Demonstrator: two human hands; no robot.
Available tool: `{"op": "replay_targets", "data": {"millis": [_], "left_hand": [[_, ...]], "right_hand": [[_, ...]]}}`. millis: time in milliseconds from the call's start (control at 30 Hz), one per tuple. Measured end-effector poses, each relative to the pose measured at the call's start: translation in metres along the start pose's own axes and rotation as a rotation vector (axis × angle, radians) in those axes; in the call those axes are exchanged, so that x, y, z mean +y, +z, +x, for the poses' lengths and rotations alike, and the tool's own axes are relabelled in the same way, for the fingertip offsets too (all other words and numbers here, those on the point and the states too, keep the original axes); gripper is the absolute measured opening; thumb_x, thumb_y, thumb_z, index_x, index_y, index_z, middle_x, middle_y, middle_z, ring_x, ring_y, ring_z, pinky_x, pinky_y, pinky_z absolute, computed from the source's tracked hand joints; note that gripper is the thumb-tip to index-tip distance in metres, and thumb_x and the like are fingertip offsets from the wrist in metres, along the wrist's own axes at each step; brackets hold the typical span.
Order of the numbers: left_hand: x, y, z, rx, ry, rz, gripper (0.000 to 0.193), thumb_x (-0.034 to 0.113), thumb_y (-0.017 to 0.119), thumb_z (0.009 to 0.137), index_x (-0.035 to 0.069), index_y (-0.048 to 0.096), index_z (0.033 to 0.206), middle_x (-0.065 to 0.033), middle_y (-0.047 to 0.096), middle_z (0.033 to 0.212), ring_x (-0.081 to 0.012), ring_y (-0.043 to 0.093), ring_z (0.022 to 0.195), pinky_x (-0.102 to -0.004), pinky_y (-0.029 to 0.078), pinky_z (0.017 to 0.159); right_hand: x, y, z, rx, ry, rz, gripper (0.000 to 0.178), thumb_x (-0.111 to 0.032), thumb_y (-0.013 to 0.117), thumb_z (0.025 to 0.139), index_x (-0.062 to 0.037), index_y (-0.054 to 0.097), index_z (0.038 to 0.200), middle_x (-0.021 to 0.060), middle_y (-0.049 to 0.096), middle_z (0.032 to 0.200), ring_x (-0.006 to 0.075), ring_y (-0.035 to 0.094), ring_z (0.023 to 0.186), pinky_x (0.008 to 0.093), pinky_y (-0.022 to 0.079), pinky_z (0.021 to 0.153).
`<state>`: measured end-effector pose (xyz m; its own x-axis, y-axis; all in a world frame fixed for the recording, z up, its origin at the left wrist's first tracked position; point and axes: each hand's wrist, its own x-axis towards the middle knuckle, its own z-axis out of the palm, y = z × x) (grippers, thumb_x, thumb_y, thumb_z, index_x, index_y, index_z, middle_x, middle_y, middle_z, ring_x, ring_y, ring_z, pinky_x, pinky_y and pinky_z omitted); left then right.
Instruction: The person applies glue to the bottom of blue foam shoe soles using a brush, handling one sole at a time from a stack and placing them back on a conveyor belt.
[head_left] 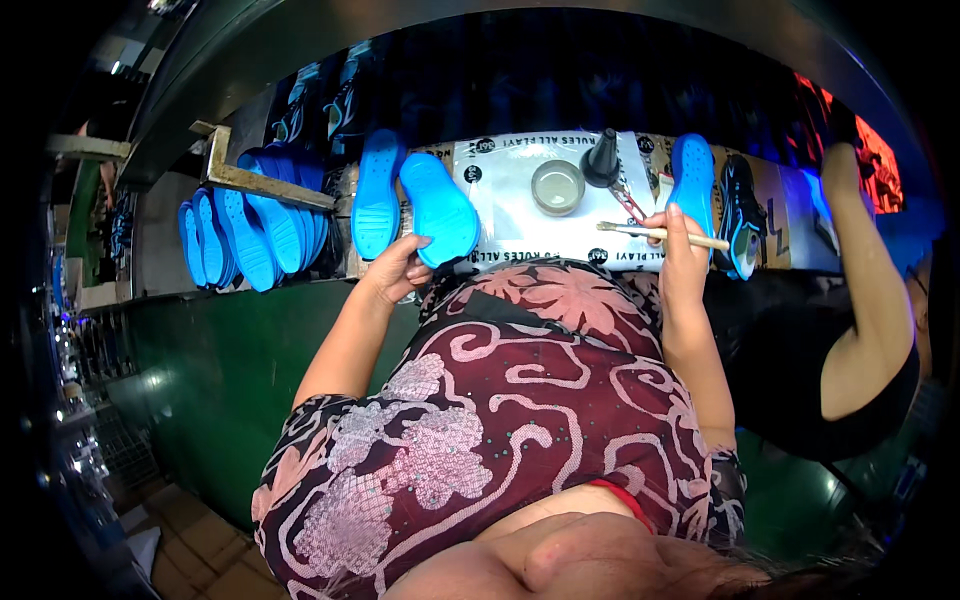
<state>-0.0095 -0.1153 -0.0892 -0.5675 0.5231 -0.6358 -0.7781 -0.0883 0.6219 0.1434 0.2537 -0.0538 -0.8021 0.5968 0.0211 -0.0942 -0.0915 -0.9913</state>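
Note:
My left hand pinches the near edge of a bright blue shoe sole, its ridged and dotted face turned up. A second blue sole lies just left of it. Between the fingers of my right hand is a paintbrush with a pale wooden handle, its bristles pointing left over the white sheet. A small round cup of cloudy liquid stands between the hands. Beyond my right hand lies another blue sole, with a dark shoe beside it.
Stacked blue soles fill the left of the bench, under an angled metal bar. A black cone-shaped container stands behind the cup. Dark shoes sit at the back left. A co-worker's arm is at right.

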Motion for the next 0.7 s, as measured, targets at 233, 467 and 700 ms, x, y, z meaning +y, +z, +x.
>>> {"op": "replay_targets", "data": {"millis": [233, 467, 700], "left_hand": [[0.006, 0.120, -0.006, 0.054, 0.616, 0.464, 0.058, 0.008, 0.063, 0.081, 0.003, 0.033, 0.130, -0.0117, 0.055, 0.114, -0.0179, 0.059, 0.096, -0.0311, 0.054, 0.070], [0.011, 0.166, 0.002, 0.063, 0.970, 0.723, 0.054, 0.007, 0.062, 0.079, -0.006, 0.037, 0.125, -0.0170, 0.058, 0.113, -0.0217, 0.060, 0.102, -0.0327, 0.047, 0.091], [0.009, 0.178, 0.001, 0.035, 1.065, 0.706, 0.053, 0.001, 0.064, 0.075, -0.005, 0.040, 0.122, -0.0150, 0.062, 0.104, -0.0182, 0.063, 0.093, -0.0295, 0.051, 0.082]], "right_hand": [[-0.036, 0.013, 0.001, -0.045, -0.104, -0.010, 0.035, -0.025, 0.051, 0.097, 0.0021, 0.065, 0.079, 0.0056, 0.063, 0.072, 0.0106, 0.053, 0.067, 0.0246, 0.042, 0.065], [-0.062, 0.034, -0.007, -0.273, -0.687, -0.404, 0.027, -0.016, 0.054, 0.090, -0.0042, 0.064, 0.068, 0.0049, 0.062, 0.066, 0.0208, 0.055, 0.065, 0.0381, 0.040, 0.086], [-0.054, 0.039, -0.003, -0.302, -0.824, -0.581, 0.025, -0.014, 0.056, 0.088, -0.0049, 0.064, 0.067, 0.0047, 0.061, 0.065, 0.0207, 0.055, 0.063, 0.0355, 0.039, 0.074]]}}
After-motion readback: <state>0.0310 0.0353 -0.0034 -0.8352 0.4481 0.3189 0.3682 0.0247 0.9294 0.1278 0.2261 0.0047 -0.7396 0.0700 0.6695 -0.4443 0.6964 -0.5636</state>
